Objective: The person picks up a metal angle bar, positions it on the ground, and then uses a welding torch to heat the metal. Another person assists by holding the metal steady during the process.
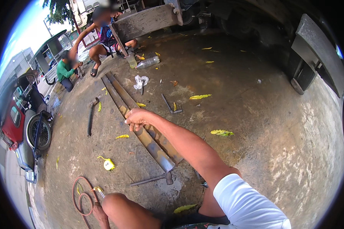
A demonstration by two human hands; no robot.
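Observation:
Two long rusty flat metal bars (118, 93) lie side by side on the concrete, running from the far left toward me. My right hand (135, 118) reaches out over my knee (122, 208) and rests on the bars about midway, fingers curled over the edge of the left bar. At the bottom edge, what looks like my left hand (99, 213) sits by a looped reddish hose (81, 194); its grip is hidden. A hammer (154, 179) lies at the near end of the bars.
A yellow tape measure (109, 164), a second long-handled hammer (90, 118), an L-shaped wrench (170, 105), a white rag (140, 81) and plastic bottles (147, 62) lie about. Two people (103, 38) crouch at the far left by a truck (256, 23). A red tricycle (23, 122) stands left.

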